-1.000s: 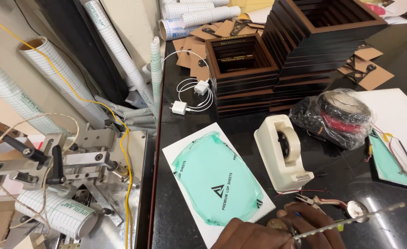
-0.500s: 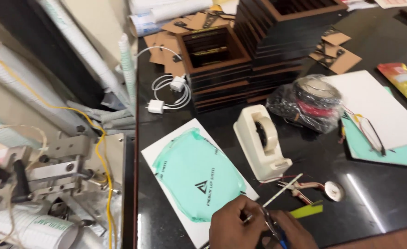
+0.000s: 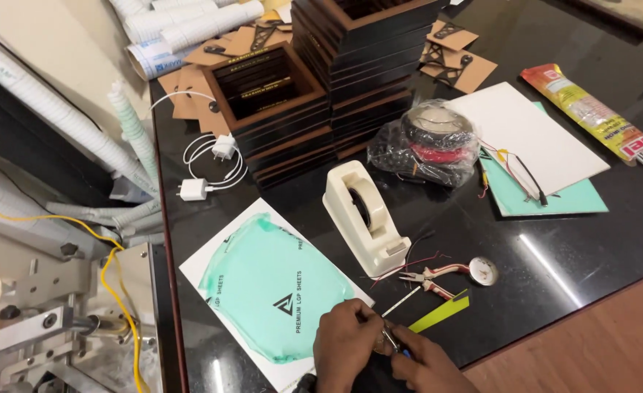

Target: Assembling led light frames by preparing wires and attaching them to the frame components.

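While both hands, left hand (image 3: pixel 347 336) and right hand (image 3: pixel 425 364), are clenched on a small metal tool (image 3: pixel 390 339), its thin white strip (image 3: pixel 401 300) is angled up-right toward the pliers (image 3: pixel 432 279).

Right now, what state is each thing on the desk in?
Left hand: pinching a small metal piece.
Right hand: closed on the same piece.
Tape dispenser: upright, roll loaded.
Pliers: lying flat, untouched.
Charger: cable coiled, unplugged.
Top box: open.

Two hands (image 3: pixel 345 342), one tape dispenser (image 3: pixel 364 215), one pliers (image 3: pixel 431 278)
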